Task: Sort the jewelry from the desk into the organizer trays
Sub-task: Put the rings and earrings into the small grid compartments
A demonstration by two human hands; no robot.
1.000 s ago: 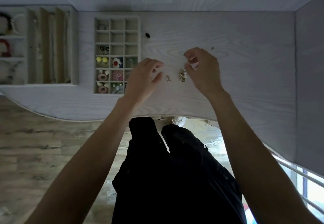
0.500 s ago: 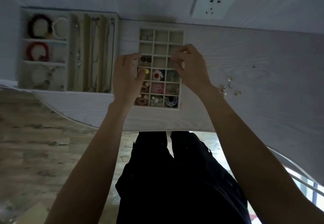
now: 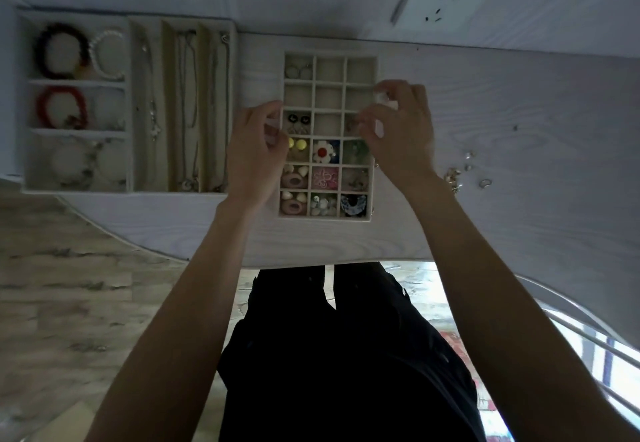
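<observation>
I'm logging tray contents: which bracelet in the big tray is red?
The red bracelet in the middle-left compartment of the big tray; the dark bracelet and white bracelet sit above.

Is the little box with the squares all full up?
No. The grid tray is partly full: its bottom rows hold jewelry, while several top squares show only bare lining.

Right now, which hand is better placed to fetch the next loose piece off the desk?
Probably the right hand. It hovers at the grid tray's right edge, the side where the loose jewelry lies on the desk. The left hand is at the tray's far edge and would have to cross it.
</observation>
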